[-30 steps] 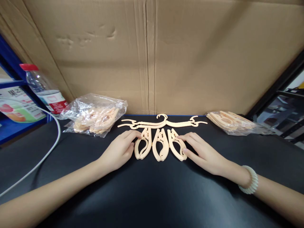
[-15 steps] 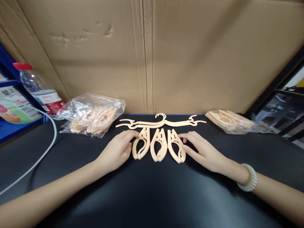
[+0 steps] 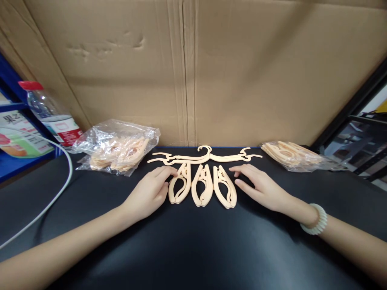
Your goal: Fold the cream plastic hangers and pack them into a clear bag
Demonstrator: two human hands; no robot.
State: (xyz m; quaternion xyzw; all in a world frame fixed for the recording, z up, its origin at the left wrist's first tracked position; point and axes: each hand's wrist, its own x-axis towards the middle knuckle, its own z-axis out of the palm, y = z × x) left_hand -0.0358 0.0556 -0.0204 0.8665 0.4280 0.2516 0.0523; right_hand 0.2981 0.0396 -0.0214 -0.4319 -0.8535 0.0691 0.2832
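Observation:
Three folded cream-coloured plastic travel hangers lie side by side on the black table. My left hand (image 3: 149, 191) is at the outer edge of the left folded hanger (image 3: 175, 197), its index fingertip over the upper edge and its thumb beside it; the fingers look closed on that edge. The middle folded hanger (image 3: 196, 196) has no hand on it. To the right of the right folded hanger (image 3: 232, 199), my right hand (image 3: 261, 187) is apart from it, fingers spread and holding nothing. Behind them, two unfolded hangers (image 3: 225, 158) lie almost overlapping, hooks pointing away.
A clear plastic bag of folded hangers (image 3: 121, 151) lies at the left, another bag of hangers (image 3: 290, 155) at the right. A red-capped bottle (image 3: 50, 110) stands by the blue shelf. A white cable (image 3: 57, 193) crosses the left side. Cardboard (image 3: 242, 72) stands behind the table.
My right hand has come off the right folded hanger, moving slightly to the right. My left hand and the hangers stay in place.

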